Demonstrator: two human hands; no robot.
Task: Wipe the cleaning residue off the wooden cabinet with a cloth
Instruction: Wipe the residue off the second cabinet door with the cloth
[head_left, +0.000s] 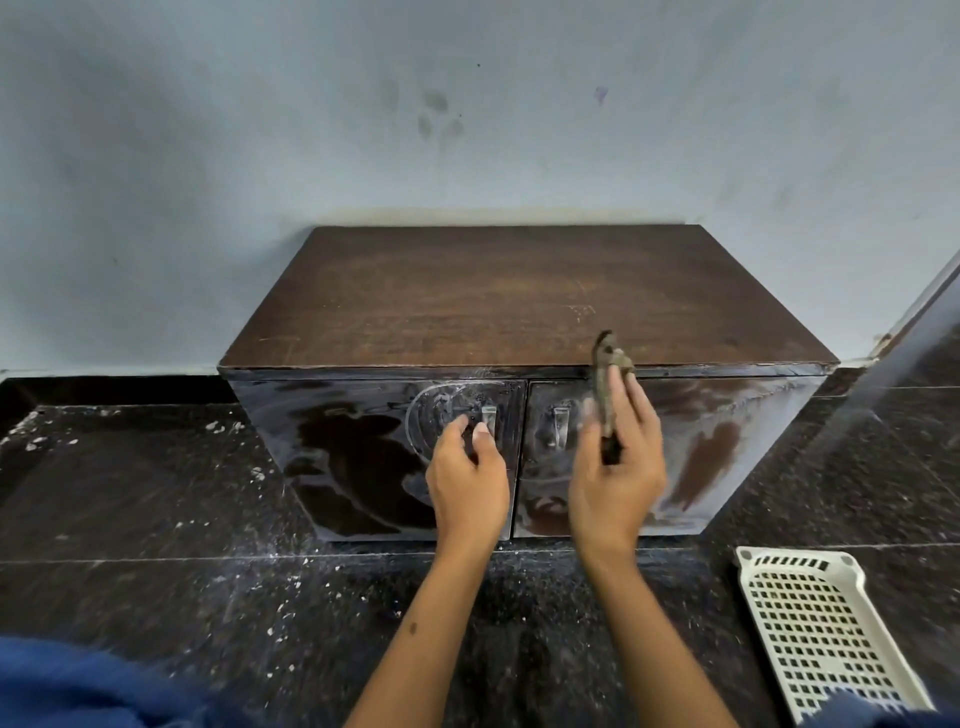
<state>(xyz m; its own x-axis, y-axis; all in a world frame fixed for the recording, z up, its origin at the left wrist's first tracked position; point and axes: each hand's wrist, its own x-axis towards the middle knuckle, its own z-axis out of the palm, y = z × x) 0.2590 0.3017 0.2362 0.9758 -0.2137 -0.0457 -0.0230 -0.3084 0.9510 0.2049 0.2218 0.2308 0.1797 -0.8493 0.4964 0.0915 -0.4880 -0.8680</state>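
Note:
A low dark wooden cabinet (519, 291) stands against the wall, its two front doors smeared with whitish cleaning residue (447, 402). My left hand (467, 467) is at the left door, fingers curled around its metal handle (488, 418). In front of the right door, my right hand (618, 467) grips a crumpled grey-brown cloth (608, 369), which sticks up above my fingers to the cabinet's top edge. The right door's handle (560, 423) shows just left of that hand. This hand and the cloth look blurred.
The floor is dark speckled stone (208, 597) with white flecks scattered on it. A white perforated plastic basket (815, 634) lies at the lower right. A pale blue wall rises behind. Blue fabric (78, 686) fills the lower left corner. A dark panel (914, 332) leans in at right.

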